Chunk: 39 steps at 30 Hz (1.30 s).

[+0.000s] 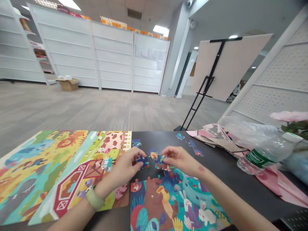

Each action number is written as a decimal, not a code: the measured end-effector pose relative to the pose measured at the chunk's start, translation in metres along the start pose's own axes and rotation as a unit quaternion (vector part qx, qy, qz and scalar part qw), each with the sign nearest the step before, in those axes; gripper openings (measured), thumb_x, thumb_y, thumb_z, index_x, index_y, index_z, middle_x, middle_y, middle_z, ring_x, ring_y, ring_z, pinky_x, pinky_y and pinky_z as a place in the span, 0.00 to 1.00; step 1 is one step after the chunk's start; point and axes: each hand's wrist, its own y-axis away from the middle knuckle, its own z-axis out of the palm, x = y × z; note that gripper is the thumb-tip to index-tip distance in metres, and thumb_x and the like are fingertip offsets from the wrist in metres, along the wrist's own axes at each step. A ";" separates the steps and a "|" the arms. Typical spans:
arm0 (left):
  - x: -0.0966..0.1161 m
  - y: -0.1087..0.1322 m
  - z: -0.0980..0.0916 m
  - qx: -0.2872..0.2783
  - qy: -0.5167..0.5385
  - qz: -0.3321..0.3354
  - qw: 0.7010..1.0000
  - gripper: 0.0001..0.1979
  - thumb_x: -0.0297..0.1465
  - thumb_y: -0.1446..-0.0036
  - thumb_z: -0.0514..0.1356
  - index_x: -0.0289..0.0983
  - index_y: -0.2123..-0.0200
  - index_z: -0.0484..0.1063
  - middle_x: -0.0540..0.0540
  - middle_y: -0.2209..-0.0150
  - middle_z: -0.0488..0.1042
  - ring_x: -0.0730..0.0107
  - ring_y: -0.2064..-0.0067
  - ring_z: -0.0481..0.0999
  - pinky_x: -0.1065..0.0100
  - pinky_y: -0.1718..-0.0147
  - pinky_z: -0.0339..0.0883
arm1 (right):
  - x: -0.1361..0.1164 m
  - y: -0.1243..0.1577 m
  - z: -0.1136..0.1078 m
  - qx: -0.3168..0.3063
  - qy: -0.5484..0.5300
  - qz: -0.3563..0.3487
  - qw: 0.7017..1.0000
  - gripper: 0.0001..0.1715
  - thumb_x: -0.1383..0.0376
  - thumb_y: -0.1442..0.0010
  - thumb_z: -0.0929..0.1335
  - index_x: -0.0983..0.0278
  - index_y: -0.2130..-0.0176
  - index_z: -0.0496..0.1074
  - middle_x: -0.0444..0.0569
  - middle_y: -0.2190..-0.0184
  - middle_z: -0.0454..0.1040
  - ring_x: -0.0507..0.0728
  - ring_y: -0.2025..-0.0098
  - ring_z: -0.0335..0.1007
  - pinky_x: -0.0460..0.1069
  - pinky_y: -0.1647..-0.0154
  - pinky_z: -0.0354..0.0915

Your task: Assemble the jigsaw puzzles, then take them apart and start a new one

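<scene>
My left hand, a pale green watch band on its wrist, pinches a dark blue jigsaw piece between thumb and fingers. Opposite it, my right hand has its fingers closed on a multicoloured jigsaw piece. The two held pieces are a small gap apart, above the upper edge of a partly joined jigsaw puzzle with white rabbits and plants. Further loose pieces lie beyond my hands: one blue piece at the left and another blue piece at the right.
Left of the rabbit puzzle lie a farm picture and an animal picture. On the right are a plastic bottle, clear plastic wrapping and pink cloth. Beyond the black table stand an easel and white shelves.
</scene>
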 end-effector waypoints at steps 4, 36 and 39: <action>-0.015 -0.009 -0.025 0.091 0.011 -0.019 0.996 0.08 0.29 0.42 0.57 0.39 0.58 0.70 0.47 0.61 0.72 0.64 0.61 0.73 0.63 0.63 0.67 | 0.002 -0.017 0.042 -0.009 0.088 -0.026 0.996 0.05 0.69 0.45 0.72 0.63 0.64 0.76 0.40 0.75 0.71 0.51 0.72 0.69 0.46 0.70 0.63; 0.020 0.019 0.018 -0.179 -0.187 0.082 0.962 0.20 0.25 0.40 0.59 0.45 0.45 0.68 0.44 0.44 0.70 0.55 0.44 0.70 0.52 0.44 0.66 | 0.013 -0.005 0.012 -0.009 0.156 0.007 0.988 0.03 0.69 0.46 0.71 0.62 0.69 0.72 0.41 0.78 0.74 0.53 0.74 0.73 0.45 0.73 0.66; 0.022 0.018 0.018 -0.202 -0.224 0.085 0.949 0.15 0.27 0.37 0.57 0.45 0.48 0.71 0.45 0.44 0.69 0.54 0.44 0.69 0.51 0.44 0.65 | 0.011 -0.005 0.015 0.001 0.225 -0.005 0.974 0.03 0.70 0.46 0.72 0.62 0.69 0.73 0.41 0.79 0.73 0.52 0.75 0.72 0.45 0.72 0.64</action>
